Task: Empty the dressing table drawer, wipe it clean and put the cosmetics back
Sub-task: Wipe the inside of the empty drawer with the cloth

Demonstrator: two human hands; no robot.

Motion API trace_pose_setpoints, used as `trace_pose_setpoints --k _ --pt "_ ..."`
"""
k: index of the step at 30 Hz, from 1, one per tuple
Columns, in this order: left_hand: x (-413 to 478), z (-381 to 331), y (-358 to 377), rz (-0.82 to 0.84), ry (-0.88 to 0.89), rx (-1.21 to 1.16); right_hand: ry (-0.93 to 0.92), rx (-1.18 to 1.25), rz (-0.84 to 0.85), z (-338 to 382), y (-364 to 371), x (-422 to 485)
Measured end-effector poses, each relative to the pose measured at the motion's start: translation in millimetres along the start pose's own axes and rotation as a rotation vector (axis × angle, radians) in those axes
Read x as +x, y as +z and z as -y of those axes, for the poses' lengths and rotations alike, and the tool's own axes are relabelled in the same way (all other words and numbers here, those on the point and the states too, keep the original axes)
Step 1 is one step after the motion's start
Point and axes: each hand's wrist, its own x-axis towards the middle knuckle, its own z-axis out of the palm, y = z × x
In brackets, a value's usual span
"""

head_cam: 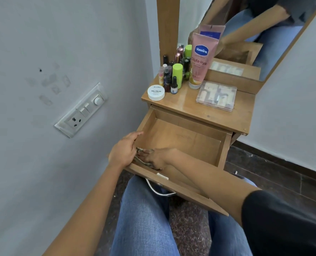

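the wooden drawer (181, 137) is pulled well out of the dressing table, over the lap of a seated person in blue jeans (144, 224), and its bare floor holds no cosmetics. the right hand (158, 157) reaches in across the front wall and lies palm down in the near left corner, its fingers (144, 154) spread apart and flat, pressing a crumpled patterned cloth (141, 161) against the drawer floor. the left hand (124, 150) rests on the drawer's left wall just beside that corner, its fingers close together and fairly straight along the rim, touching the wood; whether the thumb hooks round the wall cannot be told. a curved metal handle (159, 192) hangs from the drawer front. the cosmetics stand on the counter (223, 115) above: a white jar (156, 92) marked nail polish at the left front, a small dark bottle (174, 85) just beside it, a green-capped bottle (177, 75) behind among several small bottles, a pink vaseline tube (199, 60) upright near the mirror (264, 34), and a clear flat case (216, 96) lying to the right. a switchboard (81, 109) is fixed to the grey wall on the left.
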Motion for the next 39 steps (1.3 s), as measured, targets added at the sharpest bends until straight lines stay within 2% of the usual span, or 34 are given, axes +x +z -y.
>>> trace_pose_setpoints --k 4,12,17,21,28,39 --pt "-1 0 1 0.011 -0.001 0.008 0.016 0.07 -0.045 4 6 -9" --pt "-1 0 0 0.038 0.023 0.051 0.004 -0.103 0.003 -19 -12 -15" --pt "-1 -1 -1 0.048 0.009 0.043 0.213 -0.038 -0.043 -56 -30 -24" --pt "-1 1 1 0.066 0.016 0.048 0.375 -0.069 0.039 -77 -48 -18" --pt "-2 0 1 0.046 0.042 0.064 0.466 -0.15 0.041 -72 -56 -21" --pt "-1 2 0 0.058 0.031 0.061 0.557 0.058 0.061 -74 -22 -65"
